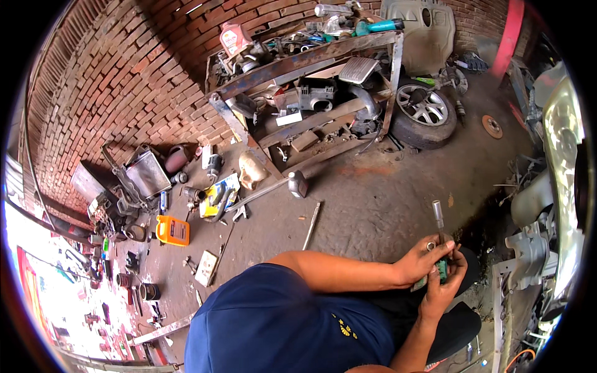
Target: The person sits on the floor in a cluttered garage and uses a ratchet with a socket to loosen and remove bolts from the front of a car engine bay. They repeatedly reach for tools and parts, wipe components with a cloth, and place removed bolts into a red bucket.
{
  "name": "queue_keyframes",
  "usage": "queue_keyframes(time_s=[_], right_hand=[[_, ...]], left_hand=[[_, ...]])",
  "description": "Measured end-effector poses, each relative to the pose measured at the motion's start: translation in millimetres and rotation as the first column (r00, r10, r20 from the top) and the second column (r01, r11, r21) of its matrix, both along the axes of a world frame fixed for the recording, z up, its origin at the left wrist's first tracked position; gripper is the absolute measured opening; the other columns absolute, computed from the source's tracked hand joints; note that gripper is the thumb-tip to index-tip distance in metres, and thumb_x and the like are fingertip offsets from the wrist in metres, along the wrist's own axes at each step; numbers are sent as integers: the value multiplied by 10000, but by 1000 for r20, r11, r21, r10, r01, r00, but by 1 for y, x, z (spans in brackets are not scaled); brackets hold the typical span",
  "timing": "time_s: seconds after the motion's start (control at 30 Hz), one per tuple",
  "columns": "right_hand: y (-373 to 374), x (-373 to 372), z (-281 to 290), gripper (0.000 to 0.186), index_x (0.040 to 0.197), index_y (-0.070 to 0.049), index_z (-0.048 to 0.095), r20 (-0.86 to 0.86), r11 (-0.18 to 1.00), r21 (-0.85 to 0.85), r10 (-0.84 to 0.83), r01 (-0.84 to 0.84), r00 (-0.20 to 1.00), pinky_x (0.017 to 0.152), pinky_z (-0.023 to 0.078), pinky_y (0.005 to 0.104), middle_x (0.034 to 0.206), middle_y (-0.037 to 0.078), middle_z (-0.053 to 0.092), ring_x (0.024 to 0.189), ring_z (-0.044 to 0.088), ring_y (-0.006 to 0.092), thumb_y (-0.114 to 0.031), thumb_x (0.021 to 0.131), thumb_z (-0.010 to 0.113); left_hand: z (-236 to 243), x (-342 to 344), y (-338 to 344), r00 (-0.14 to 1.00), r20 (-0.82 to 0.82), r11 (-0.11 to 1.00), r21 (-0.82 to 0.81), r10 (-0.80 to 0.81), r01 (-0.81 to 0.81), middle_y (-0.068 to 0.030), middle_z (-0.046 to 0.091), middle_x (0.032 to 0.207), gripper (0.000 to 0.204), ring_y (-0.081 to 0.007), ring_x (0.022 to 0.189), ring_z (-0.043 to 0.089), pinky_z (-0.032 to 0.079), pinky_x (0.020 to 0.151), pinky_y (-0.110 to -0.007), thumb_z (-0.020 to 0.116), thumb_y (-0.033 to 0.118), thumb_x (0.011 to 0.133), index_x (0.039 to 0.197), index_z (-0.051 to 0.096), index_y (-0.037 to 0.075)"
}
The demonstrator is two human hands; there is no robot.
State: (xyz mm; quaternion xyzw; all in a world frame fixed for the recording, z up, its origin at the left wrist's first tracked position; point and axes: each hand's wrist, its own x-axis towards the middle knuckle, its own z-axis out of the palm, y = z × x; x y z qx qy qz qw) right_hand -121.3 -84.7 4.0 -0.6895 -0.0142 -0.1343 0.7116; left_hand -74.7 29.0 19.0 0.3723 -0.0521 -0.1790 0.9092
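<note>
Both my hands are together in front of my knees at the right. Up from between them stands a slim screwdriver-like tool [438, 214] with a clear handle end and a thin dark shaft. My left hand [418, 263] is closed, its fingertips around the lower shaft. A small round metal ring [430, 246] shows at its fingers. My right hand [443, 291] is closed around a small green piece [442, 268], which touches the left hand's fingers. The fingers hide the tool's lower end and most of the green piece, so its kind cannot be told.
A rusty metal rack [311, 59] loaded with parts stands ahead, a wheel [425, 115] beside it. On the floor are a grey bottle [298, 184], a metal bar [313, 225] and a yellow-orange jug [173, 230]. A car's headlight [564, 149] and bare front are close at right.
</note>
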Motion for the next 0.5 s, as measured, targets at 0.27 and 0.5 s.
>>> queue_keyframes(time_s=[0.27,0.5], right_hand=[[-46,-32,16,705,1515,63,385,82,918,-385,-63,90,995,1115,407,393,1411,184,534,1312,531,282,-381,1021,621],[-105,-86,15,714,1445,58,421,113,938,13,-345,345,932,1069,464,412,1374,178,555,1274,571,288,-418,967,653]], left_hand=[[2,-6,-34,718,632,870,488,-291,-77,-253,435,1457,464,-390,1401,392,303,1169,-491,622,371,1019,1259,539,-16],[24,-35,-116,344,703,725,684,-623,-86,-443,182,1564,861,-572,1505,170,183,1247,-551,619,396,998,1472,240,-214]])
